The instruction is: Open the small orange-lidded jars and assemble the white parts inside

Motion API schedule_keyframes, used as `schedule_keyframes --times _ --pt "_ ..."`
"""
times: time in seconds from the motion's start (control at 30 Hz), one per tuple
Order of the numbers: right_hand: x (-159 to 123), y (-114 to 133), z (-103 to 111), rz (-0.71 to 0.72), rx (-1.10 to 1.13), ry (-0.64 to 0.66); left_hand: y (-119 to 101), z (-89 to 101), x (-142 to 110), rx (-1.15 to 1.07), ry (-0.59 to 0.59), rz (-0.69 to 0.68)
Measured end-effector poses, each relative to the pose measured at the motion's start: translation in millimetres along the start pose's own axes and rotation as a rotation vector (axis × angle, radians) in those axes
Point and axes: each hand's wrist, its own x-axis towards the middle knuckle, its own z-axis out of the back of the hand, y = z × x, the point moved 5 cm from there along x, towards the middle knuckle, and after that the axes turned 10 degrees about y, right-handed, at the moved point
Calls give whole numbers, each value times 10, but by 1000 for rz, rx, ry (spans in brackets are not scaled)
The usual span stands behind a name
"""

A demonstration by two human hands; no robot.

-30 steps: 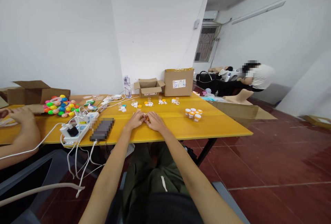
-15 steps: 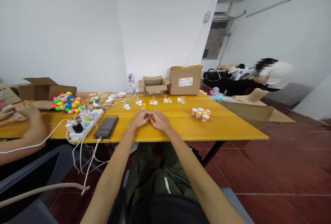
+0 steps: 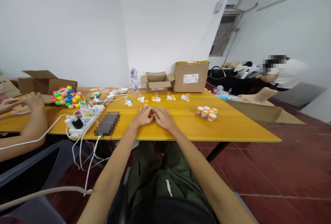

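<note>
My left hand (image 3: 143, 116) and my right hand (image 3: 162, 117) rest together on the yellow table (image 3: 232, 125), fingertips meeting around a small orange-brown item (image 3: 151, 113) that is mostly hidden between them. Both hands pinch it. Beyond my hands lies a row of small white and orange pieces with tiny clear vials (image 3: 156, 97). To the right stands a cluster of small orange bottles with white caps (image 3: 207, 112).
A power strip with plugs and white cables (image 3: 79, 122) and a dark phone (image 3: 107, 123) lie at left. Coloured plastic balls (image 3: 67, 97), cardboard boxes (image 3: 190, 76), a water bottle (image 3: 133, 79). Another person's hands (image 3: 24, 101) work at far left; a seated person (image 3: 278, 74) at right.
The view has shifted, so the table sits further right and lower in frame. My hands stay together on the small item. The neighbour's hands have moved slightly.
</note>
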Motion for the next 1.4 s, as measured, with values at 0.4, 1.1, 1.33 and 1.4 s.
schedule_keyframes --times 0.4,1.1,1.33,1.4 --pt "-11 -9 -15 -2 -12 30 56 -49 21 15 -39 -23" --pt "-11 -5 13 -28 -19 69 30 -35 26 28 -78 -45" --pt "-19 -5 21 -37 -21 60 39 -42 29 27 -77 -46" --pt "-20 -6 22 -43 -17 60 35 -41 29 29 -70 -46"
